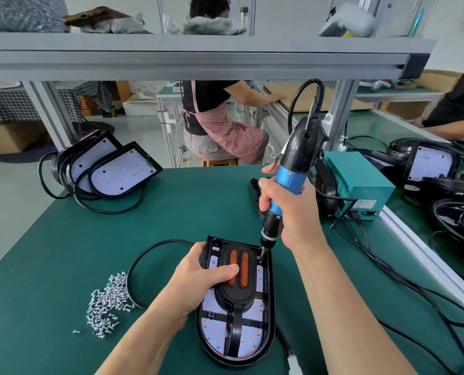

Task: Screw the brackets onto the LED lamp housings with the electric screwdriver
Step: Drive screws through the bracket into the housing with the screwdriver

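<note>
Head view: lamp housing (268,307) near centre on desk (171,207), bracket (234,296) seated. Left hand (195,280) fingers (225,270) grip housing edge; right hand (293,215) fingers (264,197) clasp electric screwdriver (289,180), bit at far-right corner. Likely early: spare housings (117,171) far left bare.

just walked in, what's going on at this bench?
A person is screwing a bracket onto an LED lamp housing. The left hand grips the housing's edge, thumb on the bracket; the right hand holds the electric screwdriver, bit at the far right corner. Loose screws lie to the left; more housings wait behind.
</note>
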